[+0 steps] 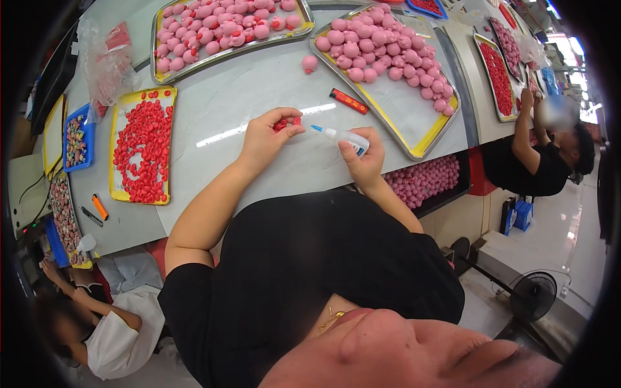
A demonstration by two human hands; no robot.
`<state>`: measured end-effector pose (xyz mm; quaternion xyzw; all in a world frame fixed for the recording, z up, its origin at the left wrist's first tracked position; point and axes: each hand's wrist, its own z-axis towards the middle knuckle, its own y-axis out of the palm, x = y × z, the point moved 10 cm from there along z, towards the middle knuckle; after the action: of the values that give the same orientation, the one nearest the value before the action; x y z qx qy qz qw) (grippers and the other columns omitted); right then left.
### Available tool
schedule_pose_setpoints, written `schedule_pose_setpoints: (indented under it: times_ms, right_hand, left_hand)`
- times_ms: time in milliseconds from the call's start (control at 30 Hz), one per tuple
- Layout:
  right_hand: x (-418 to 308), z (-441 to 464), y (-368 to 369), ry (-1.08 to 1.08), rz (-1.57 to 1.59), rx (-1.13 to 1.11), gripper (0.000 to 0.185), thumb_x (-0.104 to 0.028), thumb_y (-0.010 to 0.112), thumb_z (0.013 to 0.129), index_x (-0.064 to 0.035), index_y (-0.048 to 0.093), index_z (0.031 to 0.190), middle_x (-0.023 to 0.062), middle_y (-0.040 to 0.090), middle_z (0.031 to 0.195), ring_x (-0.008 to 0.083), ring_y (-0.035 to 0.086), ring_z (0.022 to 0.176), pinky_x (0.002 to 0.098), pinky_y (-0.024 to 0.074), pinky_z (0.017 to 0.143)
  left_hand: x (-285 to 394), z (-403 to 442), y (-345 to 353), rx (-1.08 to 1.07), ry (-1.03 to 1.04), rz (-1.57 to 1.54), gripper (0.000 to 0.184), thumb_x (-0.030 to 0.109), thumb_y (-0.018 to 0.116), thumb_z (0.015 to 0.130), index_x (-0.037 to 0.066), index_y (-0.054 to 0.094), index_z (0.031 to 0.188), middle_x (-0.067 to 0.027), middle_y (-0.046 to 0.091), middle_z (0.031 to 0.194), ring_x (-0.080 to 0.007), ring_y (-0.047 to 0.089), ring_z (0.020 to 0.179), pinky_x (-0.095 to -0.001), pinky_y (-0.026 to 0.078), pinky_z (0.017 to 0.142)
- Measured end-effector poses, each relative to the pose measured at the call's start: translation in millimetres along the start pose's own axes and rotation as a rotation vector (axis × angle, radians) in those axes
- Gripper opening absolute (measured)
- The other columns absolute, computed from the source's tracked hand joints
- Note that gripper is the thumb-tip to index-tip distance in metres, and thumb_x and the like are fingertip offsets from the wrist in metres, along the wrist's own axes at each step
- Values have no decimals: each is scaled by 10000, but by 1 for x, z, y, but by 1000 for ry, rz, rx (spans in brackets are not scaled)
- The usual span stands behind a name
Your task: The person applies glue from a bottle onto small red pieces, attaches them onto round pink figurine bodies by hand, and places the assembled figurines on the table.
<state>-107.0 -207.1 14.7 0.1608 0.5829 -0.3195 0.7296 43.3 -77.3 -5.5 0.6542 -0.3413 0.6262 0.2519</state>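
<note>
My left hand point(267, 137) is closed around several small red pieces point(284, 123), with one pinched at the fingertips. In my right hand point(363, 161) is a white glue bottle point(350, 143), held tilted. Its blue tip point(316, 128) points toward the red piece, a short gap away from it. Beyond my hands lie a red tube point(349, 101) with printing and a single pink ball point(310, 63). On the right, a metal tray point(420, 152) holds many pink balls point(388, 52).
A second tray point(155, 61) of pink balls with red parts stands at the back. To the left are a yellow tray point(119, 194) of red pieces, a blue tray point(88, 155), and an orange cutter point(99, 207). People sit at both sides; a fan point(533, 296) stands at right.
</note>
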Motion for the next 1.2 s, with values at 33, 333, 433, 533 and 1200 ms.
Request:
schedule_pose_setpoints:
  times_ms: [33, 333, 433, 533, 1200]
  right_hand:
    - [-4, 0, 0, -56, -44, 5, 247, -133, 718, 799, -20, 538, 925, 34, 590, 736, 71, 549, 636, 219, 443, 563]
    - [-21, 4, 5, -124, -269, -21, 266, -160, 747, 766, -18, 560, 892, 78, 609, 679, 130, 592, 555, 249, 462, 512]
    - [-22, 5, 6, -136, -273, -26, 272, -168, 747, 765, -19, 558, 892, 84, 607, 677, 142, 594, 553, 251, 462, 513]
    - [-24, 5, 7, -139, -286, -34, 272, -173, 746, 768, -20, 558, 893, 82, 607, 679, 139, 595, 558, 251, 462, 513]
    - [-31, 11, 3, -56, -279, -101, 248, -229, 700, 805, -20, 575, 852, 93, 599, 649, 170, 596, 571, 293, 465, 540]
  left_hand:
    - [0, 0, 0, 0, 3, 15, 247, 36, 694, 797, -11, 628, 1030, -29, 635, 867, -79, 576, 782, -206, 476, 733]
    - [2, -1, 4, -29, 48, 40, 225, 32, 687, 799, -8, 630, 1014, -38, 643, 859, -83, 585, 764, -211, 482, 722]
    - [4, -1, 5, -37, 60, 59, 214, 25, 678, 804, -10, 630, 1009, -41, 644, 859, -85, 587, 766, -212, 483, 721]
    - [4, 0, 5, -42, 77, 51, 211, 22, 675, 805, -12, 630, 1008, -43, 645, 859, -87, 591, 769, -213, 484, 720]
    - [15, -3, 9, -21, 195, 240, 230, 14, 715, 747, -1, 644, 966, -42, 639, 808, -90, 553, 697, -219, 463, 655]
